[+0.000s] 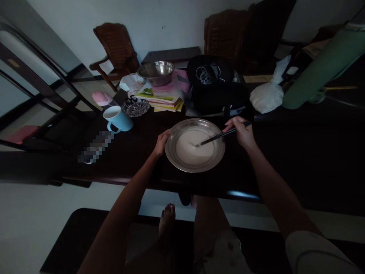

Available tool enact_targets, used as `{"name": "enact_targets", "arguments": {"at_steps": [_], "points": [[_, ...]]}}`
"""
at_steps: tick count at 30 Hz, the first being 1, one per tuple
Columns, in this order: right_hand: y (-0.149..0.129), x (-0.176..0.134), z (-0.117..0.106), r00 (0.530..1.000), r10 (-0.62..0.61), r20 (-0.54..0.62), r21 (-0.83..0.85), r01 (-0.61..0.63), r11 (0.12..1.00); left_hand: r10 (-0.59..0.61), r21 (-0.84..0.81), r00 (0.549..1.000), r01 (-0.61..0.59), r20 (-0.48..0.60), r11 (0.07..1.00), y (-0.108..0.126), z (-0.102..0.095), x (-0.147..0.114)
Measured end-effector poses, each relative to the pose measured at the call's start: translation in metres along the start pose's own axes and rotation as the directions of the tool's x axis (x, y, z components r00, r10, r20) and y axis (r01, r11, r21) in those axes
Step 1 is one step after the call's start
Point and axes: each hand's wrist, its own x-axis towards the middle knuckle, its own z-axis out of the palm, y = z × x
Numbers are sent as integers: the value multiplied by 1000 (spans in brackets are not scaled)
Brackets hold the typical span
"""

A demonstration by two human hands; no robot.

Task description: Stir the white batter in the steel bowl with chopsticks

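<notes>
A wide metal bowl (195,169) stands on the dark table in front of me, with a pale, milky liquid (189,154) in it. My left hand (162,144) grips the bowl's left rim. In my right hand (243,132), closed above the right side of the bowl, is a pair of dark chopsticks (218,136). They slant down to the left, and their tips dip into the liquid near its middle. Parts of my left fingers are hidden by the bowl's edge.
Left on the table (137,160) are a light blue mug (121,121) and a glass dish (136,108). Behind the bowl are a second metal bowl (158,79) on stacked books (168,104) and a black bag (219,95). A tied white plastic bag (266,98) and green cylinder (319,68) stand right.
</notes>
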Motion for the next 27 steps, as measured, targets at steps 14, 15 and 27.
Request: {"name": "enact_targets", "arguments": {"at_steps": [14,15,27], "points": [[0,0,0,996,-34,84,18,32,999,15,12,1000,-15,-3,1000,-2,-1,1],[0,0,0,997,-34,76,6,33,999,12,10,1000,-12,0,1000,-2,-1,1],[3,1,-1,999,-29,16,0,29,1000,4,-13,1000,-4,11,1000,-4,-2,1]]}}
